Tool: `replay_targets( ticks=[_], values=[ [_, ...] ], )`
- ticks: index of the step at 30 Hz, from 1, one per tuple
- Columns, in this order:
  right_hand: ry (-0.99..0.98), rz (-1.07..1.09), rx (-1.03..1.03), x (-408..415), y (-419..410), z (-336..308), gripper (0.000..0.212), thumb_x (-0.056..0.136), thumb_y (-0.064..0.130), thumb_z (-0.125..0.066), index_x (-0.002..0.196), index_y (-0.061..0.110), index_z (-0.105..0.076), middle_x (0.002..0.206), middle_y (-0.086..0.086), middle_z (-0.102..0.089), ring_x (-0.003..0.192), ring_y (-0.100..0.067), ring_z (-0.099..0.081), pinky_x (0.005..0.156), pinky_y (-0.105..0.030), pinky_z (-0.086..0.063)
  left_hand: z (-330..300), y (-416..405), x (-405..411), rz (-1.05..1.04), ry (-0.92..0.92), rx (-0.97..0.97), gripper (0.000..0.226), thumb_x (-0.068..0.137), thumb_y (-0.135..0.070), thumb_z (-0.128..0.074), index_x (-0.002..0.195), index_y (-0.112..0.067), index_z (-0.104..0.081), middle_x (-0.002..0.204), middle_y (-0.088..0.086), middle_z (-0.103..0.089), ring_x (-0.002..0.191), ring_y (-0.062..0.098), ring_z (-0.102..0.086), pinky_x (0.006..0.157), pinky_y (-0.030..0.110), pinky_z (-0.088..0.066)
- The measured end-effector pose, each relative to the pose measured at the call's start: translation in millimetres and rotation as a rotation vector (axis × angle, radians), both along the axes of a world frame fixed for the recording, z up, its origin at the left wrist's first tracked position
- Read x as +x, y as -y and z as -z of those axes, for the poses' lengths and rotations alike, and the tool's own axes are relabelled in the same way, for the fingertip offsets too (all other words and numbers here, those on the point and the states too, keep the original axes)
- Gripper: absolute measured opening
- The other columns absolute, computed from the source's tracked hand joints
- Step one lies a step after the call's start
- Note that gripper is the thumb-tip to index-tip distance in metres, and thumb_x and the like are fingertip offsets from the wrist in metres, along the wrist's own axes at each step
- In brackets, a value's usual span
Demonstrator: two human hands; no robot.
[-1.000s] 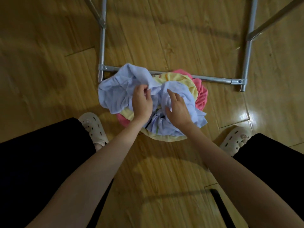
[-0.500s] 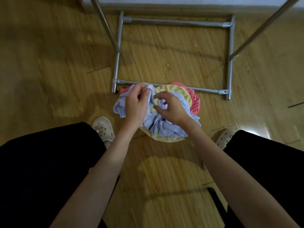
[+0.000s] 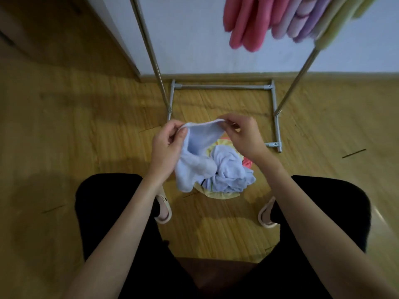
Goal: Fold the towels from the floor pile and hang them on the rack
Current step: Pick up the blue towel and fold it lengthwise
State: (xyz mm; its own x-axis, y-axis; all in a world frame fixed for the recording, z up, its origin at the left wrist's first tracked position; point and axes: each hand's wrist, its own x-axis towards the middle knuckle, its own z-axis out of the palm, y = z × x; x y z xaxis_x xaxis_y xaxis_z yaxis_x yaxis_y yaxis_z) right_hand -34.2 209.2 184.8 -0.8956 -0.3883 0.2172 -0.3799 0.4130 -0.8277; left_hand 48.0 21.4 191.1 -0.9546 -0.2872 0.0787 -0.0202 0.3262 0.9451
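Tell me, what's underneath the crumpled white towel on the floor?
Under the white towel a yellow towel shows at the edges, and a pink one peeks out on the right. Anything deeper is covered.

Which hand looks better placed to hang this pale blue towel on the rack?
Probably the right hand: it pinches the pale blue towel on the side under the hung towels.

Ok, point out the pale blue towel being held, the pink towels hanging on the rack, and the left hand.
Pale blue towel (image 3: pixel 201 139), head view, upper panel.
Pink towels (image 3: pixel 244 20), head view, hanging folds.
Left hand (image 3: pixel 167 143), head view, its back.
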Motion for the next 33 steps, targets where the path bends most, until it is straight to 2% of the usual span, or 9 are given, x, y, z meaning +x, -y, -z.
replay_targets(
  ticks=[5, 8, 10, 15, 22, 25, 27, 30, 33],
  values=[
    [-0.156, 0.018, 0.054, 13, -4, -58, 0.02, 0.087, 0.004, -0.054, 0.097, 0.002, -0.071, 0.091, -0.01, -0.072, 0.077, -0.009, -0.058, 0.063, -0.01, -0.039, -11, -5, 24, 0.18, 0.179, -0.12, 0.025, 0.092, -0.024, -0.061, 0.068, -0.024, -0.053, 0.06, 0.007, -0.052, 0.059, 0.01, -0.048, 0.056, 0.028, -0.035],
    [-0.206, 0.085, 0.034, 24, -7, -83, 0.019, 0.086, 0.004, -0.055, 0.096, 0.002, -0.072, 0.088, -0.013, -0.071, 0.075, -0.013, -0.059, 0.064, -0.021, -0.042, -16, -9, 39, 0.232, 0.255, -0.195, 0.038, 0.094, -0.024, -0.056, 0.059, -0.022, -0.042, 0.051, -0.009, -0.037, 0.05, 0.005, -0.037, 0.054, 0.029, -0.029],
    [-0.214, 0.14, 0.025, 26, -16, -98, 0.018, 0.085, 0.005, -0.057, 0.095, 0.002, -0.072, 0.088, -0.014, -0.068, 0.075, -0.02, -0.061, 0.067, -0.028, -0.047, -26, -8, 43, 0.209, 0.276, -0.196, 0.037, 0.097, -0.026, -0.052, 0.062, -0.016, -0.045, 0.054, -0.001, -0.039, 0.05, 0.008, -0.038, 0.053, 0.031, -0.029],
    [-0.255, 0.16, 0.069, 32, -41, -127, 0.013, 0.085, 0.002, -0.06, 0.091, 0.0, -0.072, 0.089, -0.016, -0.064, 0.075, -0.024, -0.061, 0.069, -0.032, -0.049, -80, -17, 29, -0.035, 0.215, 0.069, 0.04, 0.097, -0.028, -0.048, 0.084, 0.008, -0.056, 0.074, 0.013, -0.05, 0.067, 0.021, -0.047, 0.062, 0.035, -0.034],
    [-0.341, 0.095, 0.143, 55, -63, -148, 0.011, 0.086, 0.007, -0.056, 0.085, 0.002, -0.065, 0.077, -0.01, -0.059, 0.067, -0.021, -0.056, 0.063, -0.042, -0.047, -160, -46, 16, -0.225, 0.087, 0.382, 0.022, 0.095, -0.012, -0.042, 0.082, -0.004, -0.059, 0.077, 0.012, -0.06, 0.074, 0.027, -0.065, 0.067, 0.038, -0.057],
    [-0.35, 0.079, 0.124, 70, -69, -155, 0.004, 0.091, 0.007, -0.053, 0.092, 0.01, -0.05, 0.077, 0.006, -0.053, 0.063, -0.004, -0.048, 0.056, -0.028, -0.04, -182, -56, 18, -0.24, 0.015, 0.395, 0.021, 0.095, -0.008, -0.041, 0.083, -0.003, -0.058, 0.072, 0.01, -0.059, 0.064, 0.018, -0.065, 0.054, 0.026, -0.054],
    [-0.421, 0.016, 0.186, 80, -72, -158, 0.006, 0.095, 0.013, -0.045, 0.09, 0.015, -0.042, 0.077, 0.006, -0.046, 0.061, -0.009, -0.043, 0.052, -0.031, -0.039, -189, -59, 17, -0.25, 0.001, 0.403, 0.02, 0.095, -0.01, -0.042, 0.086, -0.004, -0.059, 0.075, 0.008, -0.058, 0.069, 0.018, -0.064, 0.058, 0.027, -0.054],
    [-0.541, -0.069, 0.324, 87, -76, -154, 0.014, 0.094, 0.015, -0.038, 0.093, 0.012, -0.052, 0.087, -0.005, -0.053, 0.064, -0.027, -0.052, 0.047, -0.039, -0.045, -195, -61, 13, -0.281, -0.016, 0.423, 0.02, 0.093, -0.008, -0.042, 0.085, -0.002, -0.058, 0.073, 0.009, -0.056, 0.067, 0.018, -0.061, 0.055, 0.025, -0.052],
    [-0.528, -0.119, 0.339, 94, -75, -149, 0.019, 0.088, 0.011, -0.042, 0.09, 0.008, -0.062, 0.09, -0.005, -0.057, 0.06, -0.018, -0.049, 0.046, -0.035, -0.045, -198, -64, 13, -0.278, -0.022, 0.387, 0.021, 0.093, -0.009, -0.042, 0.082, -0.004, -0.059, 0.072, 0.008, -0.058, 0.071, 0.021, -0.063, 0.062, 0.031, -0.054]
  ],
)
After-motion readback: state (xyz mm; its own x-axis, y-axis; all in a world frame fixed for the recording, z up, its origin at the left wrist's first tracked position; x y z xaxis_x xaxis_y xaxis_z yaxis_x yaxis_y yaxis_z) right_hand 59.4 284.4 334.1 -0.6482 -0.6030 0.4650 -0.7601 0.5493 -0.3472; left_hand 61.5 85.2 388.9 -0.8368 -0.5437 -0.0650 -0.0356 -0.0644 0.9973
